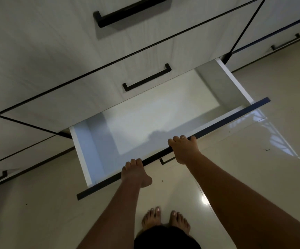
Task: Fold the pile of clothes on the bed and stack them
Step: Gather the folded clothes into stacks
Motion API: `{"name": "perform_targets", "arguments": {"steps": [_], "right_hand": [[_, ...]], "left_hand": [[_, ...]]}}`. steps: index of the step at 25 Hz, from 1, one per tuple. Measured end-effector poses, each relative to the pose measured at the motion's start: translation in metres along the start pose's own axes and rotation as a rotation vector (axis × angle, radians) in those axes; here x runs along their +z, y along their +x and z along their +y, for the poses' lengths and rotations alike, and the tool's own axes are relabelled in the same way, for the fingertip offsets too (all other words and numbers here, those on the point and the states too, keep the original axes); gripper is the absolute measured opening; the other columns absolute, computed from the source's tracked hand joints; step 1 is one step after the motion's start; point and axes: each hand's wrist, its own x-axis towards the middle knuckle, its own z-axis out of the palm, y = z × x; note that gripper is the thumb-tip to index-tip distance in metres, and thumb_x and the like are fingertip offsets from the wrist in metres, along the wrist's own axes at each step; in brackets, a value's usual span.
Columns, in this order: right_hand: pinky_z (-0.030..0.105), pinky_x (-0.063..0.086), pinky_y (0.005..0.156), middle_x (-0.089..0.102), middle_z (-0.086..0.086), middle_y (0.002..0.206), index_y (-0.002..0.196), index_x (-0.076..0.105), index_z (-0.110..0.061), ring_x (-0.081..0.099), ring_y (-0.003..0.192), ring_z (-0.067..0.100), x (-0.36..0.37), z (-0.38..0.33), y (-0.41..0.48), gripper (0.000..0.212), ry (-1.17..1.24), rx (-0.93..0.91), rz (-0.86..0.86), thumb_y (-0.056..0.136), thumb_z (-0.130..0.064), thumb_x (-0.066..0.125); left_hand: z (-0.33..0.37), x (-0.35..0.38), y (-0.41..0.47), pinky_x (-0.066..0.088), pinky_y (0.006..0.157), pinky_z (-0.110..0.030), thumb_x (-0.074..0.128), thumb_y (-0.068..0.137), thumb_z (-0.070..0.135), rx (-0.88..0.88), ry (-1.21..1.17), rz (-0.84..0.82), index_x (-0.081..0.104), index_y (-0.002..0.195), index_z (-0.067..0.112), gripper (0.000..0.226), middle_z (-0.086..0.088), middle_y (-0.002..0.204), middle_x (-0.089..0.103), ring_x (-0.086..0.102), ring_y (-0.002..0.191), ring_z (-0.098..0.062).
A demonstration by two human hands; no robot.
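Two bare hands grip the dark top edge of an open drawer (145, 121) at the centre of the frame, seen from above. The left hand (136, 174), lower centre, has its fingers curled over the drawer's front edge, with the thumb resting below it. The right hand (184, 150), just right of centre, hooks over the same edge; a ring (183, 136) shows on one finger. The drawer's white interior shows only a bare bottom and a faint shadow. The clothes and the bed are out of view, so where they lie cannot be told. The drawer's own handle (167, 160) is mostly hidden behind the front panel and the right wrist. Above, in the upper half of the frame, closed pale wood-grain drawer fronts carry black bar handles (146, 78); the topmost one is cut off by the frame edge. No writing or labels can be read. Glossy cream floor tile (253, 177) fills the lower right, reflecting a window-like shape and a bright light spot. Bare feet (165, 220) stand at the bottom centre, partly covered by dark clothing.
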Motion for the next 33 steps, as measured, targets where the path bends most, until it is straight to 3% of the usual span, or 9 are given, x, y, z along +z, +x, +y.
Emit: {"name": "perform_targets", "arguments": {"steps": [9, 13, 16, 18, 22, 26, 33], "right_hand": [[0.042, 0.032, 0.094, 0.046, 0.000, 0.126, 0.130, 0.038, -0.020, 0.043, 0.127, 0.023, 0.025, 0.005, -0.052, 0.048, -0.026, 0.032, -0.127, 0.086, -0.010, 0.054], [0.042, 0.033, 0.095, 0.047, 0.001, 0.127, 0.133, 0.037, -0.020, 0.045, 0.123, 0.023, 0.020, 0.001, -0.051, 0.048, -0.074, 0.036, -0.201, 0.089, -0.013, 0.053], [0.045, 0.029, 0.102, 0.047, 0.002, 0.136, 0.139, 0.037, -0.019, 0.042, 0.130, 0.023, 0.016, -0.001, -0.052, 0.050, -0.086, 0.021, -0.249, 0.091, -0.017, 0.051], [0.051, 0.020, 0.111, 0.033, 0.001, 0.152, 0.148, 0.027, -0.022, 0.025, 0.143, 0.022, 0.010, 0.000, -0.055, 0.058, 0.019, 0.009, -0.173, 0.095, -0.019, 0.048], [0.051, 0.001, 0.118, 0.001, -0.002, 0.162, 0.154, 0.006, -0.024, -0.002, 0.149, 0.019, -0.026, 0.014, -0.078, 0.070, 0.174, 0.067, 0.016, 0.098, -0.022, 0.047], [0.053, -0.003, 0.117, -0.006, -0.004, 0.162, 0.155, 0.002, -0.023, -0.009, 0.149, 0.019, -0.082, 0.040, -0.146, 0.074, 0.293, 0.281, 0.060, 0.096, -0.025, 0.048], [0.053, -0.007, 0.116, -0.008, -0.007, 0.161, 0.154, 0.000, -0.026, -0.011, 0.148, 0.016, -0.160, 0.074, -0.355, 0.074, 0.588, 0.741, 0.253, 0.096, -0.017, 0.044]], "left_hand": [[0.019, 0.032, -0.033, 0.025, 0.113, -0.045, 0.058, 0.080, 0.025, 0.018, -0.031, -0.237, 0.018, 0.144, 0.009, 0.078, -0.012, 0.147, 0.026, 0.025, 0.137, -0.031], [0.015, 0.018, -0.029, 0.021, 0.115, -0.048, 0.059, 0.085, 0.029, -0.028, -0.149, -0.321, 0.012, 0.150, 0.011, 0.082, -0.012, 0.155, 0.015, 0.019, 0.142, -0.032], [0.021, 0.009, -0.035, 0.014, 0.117, -0.049, 0.052, 0.092, 0.035, -0.003, -0.282, -0.104, 0.010, 0.152, 0.017, 0.076, -0.006, 0.159, 0.009, 0.016, 0.145, -0.027], [0.031, 0.002, -0.044, 0.020, 0.116, -0.049, 0.050, 0.094, 0.038, 0.016, -0.330, 0.083, 0.012, 0.151, 0.020, 0.070, -0.004, 0.159, 0.012, 0.019, 0.144, -0.025], [0.062, -0.028, -0.072, 0.013, 0.116, -0.052, 0.045, 0.098, 0.042, 0.058, -0.295, 0.156, 0.003, 0.153, 0.023, 0.072, -0.003, 0.161, -0.003, 0.003, 0.148, -0.025], [0.110, -0.079, -0.139, 0.011, 0.116, -0.052, 0.045, 0.099, 0.040, 0.193, -0.240, 0.296, 0.000, 0.153, 0.025, 0.071, -0.002, 0.161, -0.005, 0.000, 0.148, -0.025], [0.196, -0.148, -0.320, 0.006, 0.116, -0.053, 0.044, 0.099, 0.033, 0.637, -0.041, 0.432, 0.003, 0.153, 0.025, 0.068, -0.002, 0.161, -0.005, -0.003, 0.147, -0.026]]}}
